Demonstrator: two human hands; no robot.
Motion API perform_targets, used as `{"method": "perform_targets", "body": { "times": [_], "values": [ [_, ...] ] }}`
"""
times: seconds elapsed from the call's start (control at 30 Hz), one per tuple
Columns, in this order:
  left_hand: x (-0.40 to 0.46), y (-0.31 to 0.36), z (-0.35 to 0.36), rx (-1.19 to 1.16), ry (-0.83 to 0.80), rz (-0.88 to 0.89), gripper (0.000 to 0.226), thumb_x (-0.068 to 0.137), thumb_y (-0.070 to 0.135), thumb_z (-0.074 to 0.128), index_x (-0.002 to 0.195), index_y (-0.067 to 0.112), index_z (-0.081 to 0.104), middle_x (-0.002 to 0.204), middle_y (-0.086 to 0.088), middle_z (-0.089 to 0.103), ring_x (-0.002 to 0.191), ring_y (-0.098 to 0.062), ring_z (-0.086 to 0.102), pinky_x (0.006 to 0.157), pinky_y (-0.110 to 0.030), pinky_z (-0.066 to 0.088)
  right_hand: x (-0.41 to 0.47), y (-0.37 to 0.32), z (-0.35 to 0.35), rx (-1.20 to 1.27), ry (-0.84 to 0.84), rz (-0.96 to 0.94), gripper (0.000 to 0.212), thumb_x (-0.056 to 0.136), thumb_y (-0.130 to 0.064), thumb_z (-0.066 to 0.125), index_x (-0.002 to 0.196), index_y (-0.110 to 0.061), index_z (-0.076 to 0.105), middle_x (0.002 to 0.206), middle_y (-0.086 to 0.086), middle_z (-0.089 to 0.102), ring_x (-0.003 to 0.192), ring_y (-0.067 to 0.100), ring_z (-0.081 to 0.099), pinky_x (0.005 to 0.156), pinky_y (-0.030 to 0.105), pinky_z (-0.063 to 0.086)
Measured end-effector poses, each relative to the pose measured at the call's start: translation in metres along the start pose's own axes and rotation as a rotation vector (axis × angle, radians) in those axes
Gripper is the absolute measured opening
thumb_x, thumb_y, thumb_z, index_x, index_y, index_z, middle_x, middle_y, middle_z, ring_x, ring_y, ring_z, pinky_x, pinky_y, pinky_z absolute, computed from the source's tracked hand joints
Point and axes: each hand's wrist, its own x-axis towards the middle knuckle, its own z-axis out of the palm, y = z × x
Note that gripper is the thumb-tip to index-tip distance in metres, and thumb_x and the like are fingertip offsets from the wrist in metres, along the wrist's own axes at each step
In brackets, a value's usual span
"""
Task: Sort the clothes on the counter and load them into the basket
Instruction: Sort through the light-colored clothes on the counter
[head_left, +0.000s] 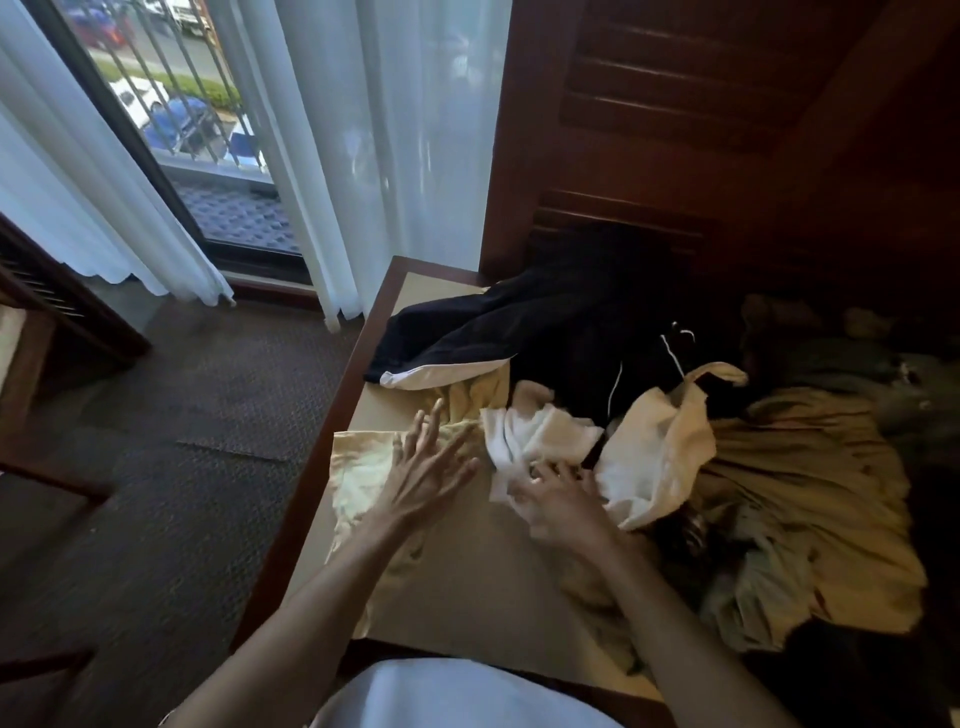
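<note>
Your left hand (427, 467) hovers over the near-left part of the counter (457, 582), fingers straight and spread, holding nothing; its fingertips reach toward the pale yellow cloth (363, 467) that lies crumpled along the counter's left edge. Your right hand (558, 499) rests on the white cloth (535, 431) near the middle of the counter. Its fingers look bent against the fabric, but the hand is blurred and you cannot tell whether they pinch it or only press on it.

The clothes lie in a loose heap across the counter. A black garment with a white stripe (519, 332) sprawls at the far side, one leg or sleeve trailing toward the far-left corner. Just right of the white cloth sits a cream garment (660, 447), bunched and partly raised. Further right, a large olive-tan cloth (810, 499) spreads to the counter's right edge.

White curtains (389, 130) hang at the far left beside a window (171, 104), and dark carpet (156, 467) covers the floor left of the counter.
</note>
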Motion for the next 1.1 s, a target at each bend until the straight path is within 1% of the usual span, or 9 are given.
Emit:
{"method": "perform_targets", "body": {
  "times": [0.1,0.17,0.33,0.4,0.53,0.7,0.87,1.0,1.1],
  "values": [
    [0.030,0.004,-0.001,0.106,0.012,0.130,0.076,0.091,0.082,0.006,0.156,0.048,0.028,0.170,0.005,-0.013,0.156,-0.025,-0.015,0.124,-0.060,-0.004,0.006,0.009,-0.025,0.339,0.285,0.042,0.045,0.090,-0.051,0.052,0.134,-0.044,0.046,0.138,-0.002,0.056,0.125,0.031,0.053,0.102,0.050,0.041],
    [0.046,-0.003,0.000,0.176,-0.060,0.124,0.065,0.096,0.075,0.013,0.156,0.053,0.019,0.170,0.006,-0.014,0.157,-0.028,-0.011,0.124,-0.062,0.004,0.011,0.024,-0.039,0.250,0.426,0.107,0.066,0.084,-0.063,0.058,0.144,-0.044,0.038,0.150,-0.002,0.041,0.133,0.033,0.041,0.104,0.053,0.040],
    [0.033,-0.007,0.027,0.267,0.022,0.037,0.051,0.104,0.060,0.027,0.154,0.047,0.027,0.163,0.001,0.032,0.134,-0.030,0.045,0.088,-0.043,0.055,0.026,0.023,-0.005,0.276,0.047,0.158,0.102,0.071,-0.085,0.055,0.151,-0.058,-0.002,0.167,-0.008,-0.014,0.153,0.031,0.003,0.119,0.059,0.015],
    [0.011,0.002,0.038,0.139,0.163,0.036,0.049,0.104,0.054,0.032,0.148,0.035,0.043,0.143,0.000,0.054,0.110,-0.025,0.063,0.065,-0.037,0.058,0.020,0.007,0.025,0.214,0.113,0.163,0.098,0.073,-0.081,0.055,0.154,-0.049,0.009,0.168,0.000,-0.002,0.152,0.032,0.008,0.116,0.053,0.023],
    [0.005,0.012,0.033,-0.106,0.292,-0.158,0.061,0.100,0.069,0.016,0.120,0.033,0.061,0.104,-0.005,0.074,0.083,-0.030,0.072,0.062,-0.042,0.058,0.020,-0.003,0.025,0.467,0.292,0.186,0.083,0.066,-0.080,0.066,0.136,-0.039,0.051,0.134,-0.002,0.056,0.119,0.022,0.056,0.084,0.033,0.052],
    [0.018,0.038,-0.041,-0.396,0.558,-0.349,0.071,0.105,0.060,0.017,0.058,0.021,0.052,0.052,-0.003,0.053,0.048,-0.018,0.052,0.049,-0.030,0.036,0.009,0.005,-0.050,0.482,0.144,0.208,0.058,0.064,-0.079,0.062,0.105,-0.038,0.064,0.093,-0.009,0.070,0.087,0.016,0.066,0.076,0.040,0.054],
    [0.019,0.029,-0.064,-0.261,0.784,-0.255,0.070,0.107,0.051,0.024,0.081,0.011,0.076,0.065,-0.001,0.067,0.066,-0.019,0.061,0.066,-0.033,0.048,0.016,-0.035,-0.064,-0.138,0.515,0.147,0.036,0.082,-0.040,0.073,0.114,-0.026,0.068,0.120,0.005,0.060,0.113,0.028,0.056,0.083,0.042,0.048],
    [-0.004,0.004,-0.013,0.157,0.375,-0.151,0.073,0.105,0.059,0.019,0.092,0.020,0.080,0.124,-0.014,0.065,0.116,-0.034,0.056,0.101,-0.050,0.042,0.037,-0.046,0.007,-0.107,0.340,-0.074,0.054,0.073,-0.039,0.077,0.124,-0.025,0.066,0.135,0.007,0.052,0.123,0.034,0.050,0.094,0.054,0.049],
    [-0.009,-0.010,0.004,0.131,0.222,-0.023,0.051,0.105,0.056,0.024,0.142,0.037,0.055,0.168,-0.008,0.022,0.156,-0.028,0.016,0.125,-0.050,0.012,0.031,-0.033,0.032,-0.012,0.390,-0.059,0.063,0.092,-0.065,0.045,0.151,-0.044,0.034,0.166,0.005,0.011,0.153,0.036,0.007,0.113,0.070,0.012]
  ]
}}
